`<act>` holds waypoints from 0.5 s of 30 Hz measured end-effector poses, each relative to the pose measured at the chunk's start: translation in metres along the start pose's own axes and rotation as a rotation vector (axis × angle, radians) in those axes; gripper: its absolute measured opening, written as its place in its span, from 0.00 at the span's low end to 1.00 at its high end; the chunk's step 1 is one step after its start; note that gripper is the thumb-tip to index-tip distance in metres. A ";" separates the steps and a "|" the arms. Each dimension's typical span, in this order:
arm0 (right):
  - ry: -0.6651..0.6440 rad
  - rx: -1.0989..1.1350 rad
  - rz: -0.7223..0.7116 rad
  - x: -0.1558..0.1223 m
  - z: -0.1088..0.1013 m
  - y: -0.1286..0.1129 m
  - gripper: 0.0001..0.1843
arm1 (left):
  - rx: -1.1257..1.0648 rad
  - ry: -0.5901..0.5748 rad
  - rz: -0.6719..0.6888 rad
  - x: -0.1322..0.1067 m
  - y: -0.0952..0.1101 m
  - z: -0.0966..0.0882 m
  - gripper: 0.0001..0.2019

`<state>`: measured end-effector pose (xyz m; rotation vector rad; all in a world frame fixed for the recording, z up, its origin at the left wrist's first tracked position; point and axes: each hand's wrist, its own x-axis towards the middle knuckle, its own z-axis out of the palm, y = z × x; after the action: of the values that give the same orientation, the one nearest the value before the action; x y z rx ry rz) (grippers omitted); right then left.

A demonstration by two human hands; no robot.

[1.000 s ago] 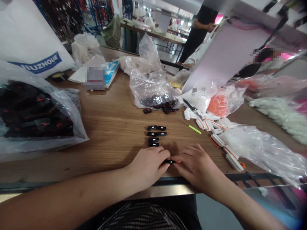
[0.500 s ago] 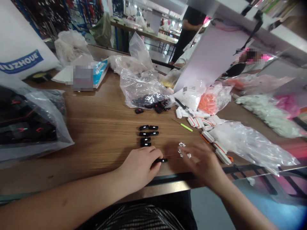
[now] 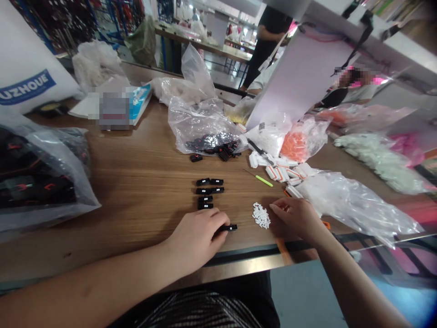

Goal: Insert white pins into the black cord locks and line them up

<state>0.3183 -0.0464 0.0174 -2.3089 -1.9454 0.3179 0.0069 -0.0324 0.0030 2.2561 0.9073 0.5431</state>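
left hand (image 3: 196,241) cupped over a black plastic clip (image 3: 229,227), one end hidden; right hand (image 3: 292,217), fingertips pressed together, beside tiny white pieces (image 3: 261,215) on a wooden table (image 3: 136,182)

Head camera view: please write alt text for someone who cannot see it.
Two hands work at a wooden table: the left hand holds a small black plastic part, the right hand is beside a pile of tiny white pieces. Rows of black parts lie ahead.
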 end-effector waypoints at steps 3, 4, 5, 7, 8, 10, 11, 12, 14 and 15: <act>-0.015 0.024 0.019 0.002 -0.004 0.007 0.20 | 0.004 -0.006 0.000 0.000 0.001 -0.001 0.04; -0.028 0.051 -0.005 0.002 -0.006 0.008 0.21 | 0.005 -0.011 0.000 0.000 0.001 -0.001 0.04; -0.039 0.082 -0.030 0.002 -0.008 0.009 0.20 | 0.007 -0.015 -0.001 0.000 0.001 -0.001 0.04; -0.050 0.144 -0.069 0.001 -0.011 0.010 0.17 | 0.010 -0.022 -0.001 0.000 0.001 -0.002 0.04; -0.044 0.167 -0.076 0.001 -0.012 0.011 0.15 | 0.012 -0.021 0.002 0.001 0.001 -0.002 0.04; -0.025 0.189 -0.073 -0.001 -0.010 0.013 0.14 | 0.014 -0.017 0.005 0.001 0.001 -0.002 0.04; -0.015 0.186 -0.072 -0.002 -0.009 0.014 0.13 | 0.014 -0.017 0.004 0.001 0.001 -0.002 0.04; -0.001 0.177 -0.071 -0.003 -0.006 0.015 0.14 | 0.013 -0.018 0.001 0.001 0.001 -0.002 0.03; 0.037 0.144 -0.069 -0.006 -0.001 0.019 0.15 | 0.012 -0.025 -0.009 0.001 0.002 -0.002 0.03; 0.061 0.129 -0.072 -0.008 0.002 0.020 0.15 | 0.010 -0.029 -0.014 0.001 0.002 -0.003 0.03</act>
<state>0.3358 -0.0578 0.0118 -2.1383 -1.9141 0.3513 0.0069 -0.0318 0.0063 2.2598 0.9124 0.4998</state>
